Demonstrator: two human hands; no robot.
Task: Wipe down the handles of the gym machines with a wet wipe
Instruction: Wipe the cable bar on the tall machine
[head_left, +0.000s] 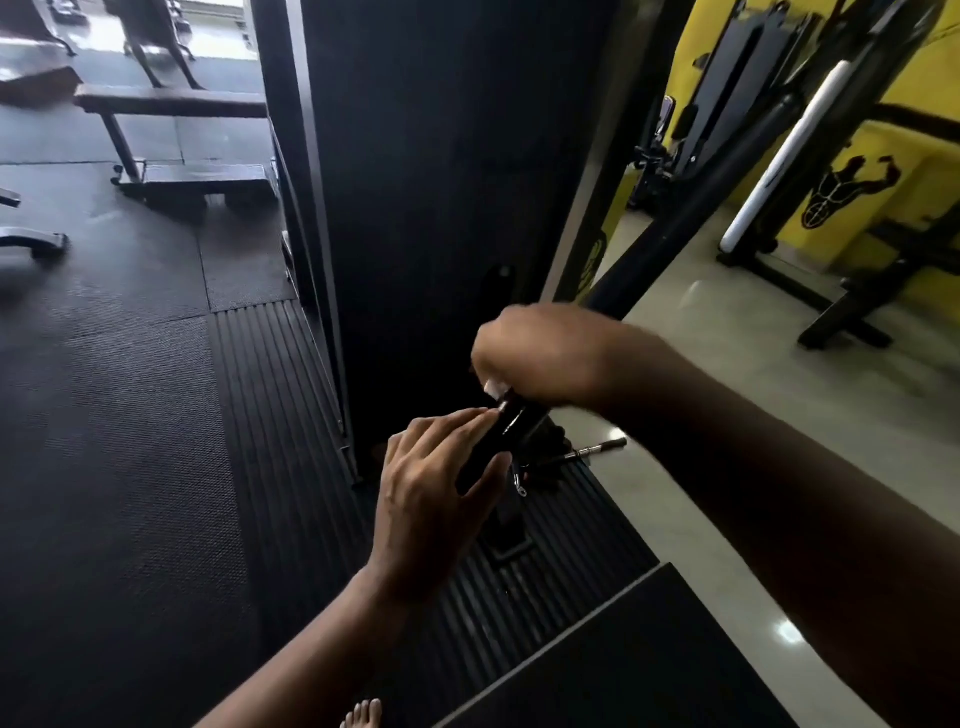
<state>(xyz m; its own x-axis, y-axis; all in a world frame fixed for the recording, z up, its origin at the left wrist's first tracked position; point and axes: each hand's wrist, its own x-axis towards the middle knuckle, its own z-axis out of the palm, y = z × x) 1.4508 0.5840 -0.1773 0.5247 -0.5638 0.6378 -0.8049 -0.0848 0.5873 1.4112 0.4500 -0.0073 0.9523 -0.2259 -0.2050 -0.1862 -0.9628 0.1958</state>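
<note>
Facing a dark machine column (457, 156), a person clamps the right hand (540, 358) over the upper end of a black handle (511, 423), the left hand (441, 478) grasping it from 7 o'clock; a wet wipe (492, 387), mostly hidden in the right fist, shows a white edge.

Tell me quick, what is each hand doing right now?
Left hand: holds the black handle between fingers and thumb.
Right hand: curled round the white wipe at the handle's upper end.
</note>
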